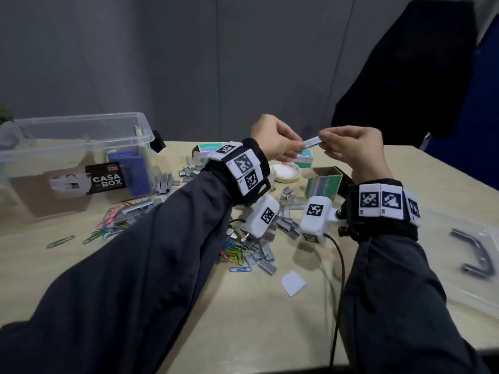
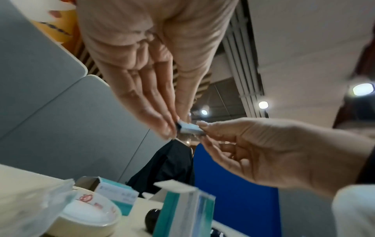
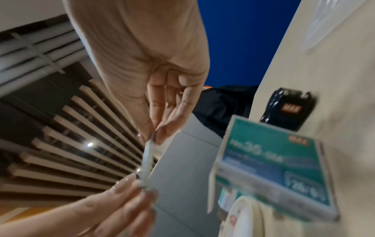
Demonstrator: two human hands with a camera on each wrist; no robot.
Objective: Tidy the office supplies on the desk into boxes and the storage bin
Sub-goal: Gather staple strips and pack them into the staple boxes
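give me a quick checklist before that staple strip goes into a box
1. Strip held: ok, left hand and right hand pinch opposite ends of the staple strip.
2. Strip raised off the desk: ok.
3. Box open: ok, the green staple box stands with its top open.
4. Room inside the box: cannot tell.
5. Strip whole: cannot tell, blurred.
6. Loose staples cleared: not ok, many remain.

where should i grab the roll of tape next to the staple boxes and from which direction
Take the tape roll by its rim, from straight above. It lies flat on the desk with its hole facing up, so thumb outside and a finger in the hole should pinch the wall. Staple boxes stand close on its right and far sides, so a sideways approach looks cramped.
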